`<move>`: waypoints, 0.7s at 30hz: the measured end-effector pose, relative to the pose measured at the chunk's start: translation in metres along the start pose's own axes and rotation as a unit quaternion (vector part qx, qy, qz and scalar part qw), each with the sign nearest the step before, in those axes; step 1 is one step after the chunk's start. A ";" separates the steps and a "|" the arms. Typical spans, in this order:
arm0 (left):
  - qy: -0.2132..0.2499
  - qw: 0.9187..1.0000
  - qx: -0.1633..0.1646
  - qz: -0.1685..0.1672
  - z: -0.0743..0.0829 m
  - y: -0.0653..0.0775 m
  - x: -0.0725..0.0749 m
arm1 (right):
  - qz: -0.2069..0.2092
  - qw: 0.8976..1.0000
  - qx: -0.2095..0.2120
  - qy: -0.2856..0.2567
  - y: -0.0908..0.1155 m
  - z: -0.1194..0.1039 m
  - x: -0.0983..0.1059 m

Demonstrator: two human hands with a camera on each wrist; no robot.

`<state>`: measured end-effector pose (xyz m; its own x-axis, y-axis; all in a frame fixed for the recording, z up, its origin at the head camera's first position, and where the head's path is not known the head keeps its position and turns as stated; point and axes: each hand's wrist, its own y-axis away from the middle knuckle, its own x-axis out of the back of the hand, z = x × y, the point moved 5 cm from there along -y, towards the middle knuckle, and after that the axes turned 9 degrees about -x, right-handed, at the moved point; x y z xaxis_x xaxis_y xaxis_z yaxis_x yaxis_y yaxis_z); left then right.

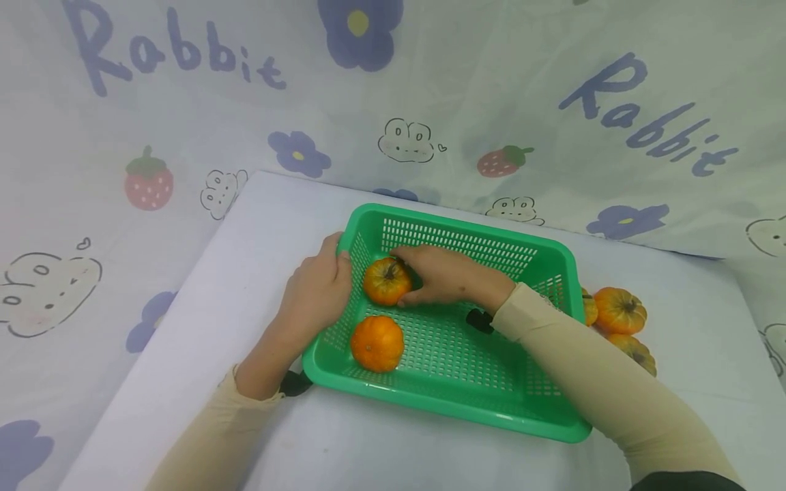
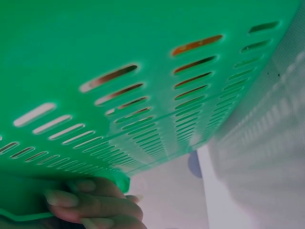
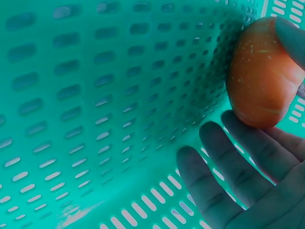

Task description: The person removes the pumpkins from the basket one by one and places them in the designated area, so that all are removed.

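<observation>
A green plastic basket with slotted walls stands on a white table. Its left rim is gripped by my left hand; fingers curl under the lip in the left wrist view. Inside the basket, my right hand holds a small orange pumpkin near the left wall, between thumb and fingers. The right wrist view shows the pumpkin from below, with the other fingers spread apart from it. A second pumpkin sits by the basket's near left corner.
Several more small pumpkins lie on the table just right of the basket, partly hidden by its rim and my right sleeve. A patterned cloth with rabbits and flowers hangs behind the table.
</observation>
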<state>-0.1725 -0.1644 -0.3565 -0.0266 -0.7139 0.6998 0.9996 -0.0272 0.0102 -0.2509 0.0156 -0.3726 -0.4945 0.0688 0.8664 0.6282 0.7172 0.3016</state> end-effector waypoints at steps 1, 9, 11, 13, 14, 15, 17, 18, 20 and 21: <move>0.000 1.000 0.000 0.000 0.000 0.000 0.000 | 0.000 1.000 -0.002 -0.001 0.000 0.000 0.000; 0.000 1.000 0.002 0.001 -0.001 -0.001 0.000 | 0.006 1.000 0.007 -0.012 0.000 0.000 0.003; -0.003 1.000 0.002 0.000 -0.001 -0.001 0.001 | 0.007 1.000 0.010 -0.013 0.000 0.000 0.003; -0.004 1.000 0.004 -0.001 -0.002 -0.001 0.001 | 0.007 1.000 0.012 -0.013 0.000 0.000 0.004; -0.004 1.000 0.004 -0.002 -0.002 -0.001 0.001 | 0.007 1.000 0.013 -0.014 0.000 0.000 0.004; -0.003 1.000 0.004 -0.002 -0.002 -0.001 0.001 | 0.008 1.000 0.013 -0.014 0.000 0.000 0.004; -0.002 1.000 0.005 -0.002 -0.002 -0.001 0.001 | 0.009 1.000 0.015 -0.016 0.001 -0.001 0.005; -0.001 1.000 0.004 -0.002 -0.002 -0.001 0.001 | 0.010 1.000 0.015 -0.016 0.001 -0.001 0.005; 0.001 1.000 0.004 -0.001 -0.002 0.000 0.000 | 0.011 1.000 0.015 -0.017 0.002 -0.001 0.006; 0.002 1.000 0.004 -0.001 -0.001 0.000 0.000 | 0.012 1.000 0.015 -0.017 0.002 -0.001 0.007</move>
<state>-0.1728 -0.1657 -0.3574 -0.0287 -0.7170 0.6965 0.9996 -0.0233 0.0173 -0.2523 0.0169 -0.3657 -0.4999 0.1097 0.8591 0.6226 0.7351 0.2685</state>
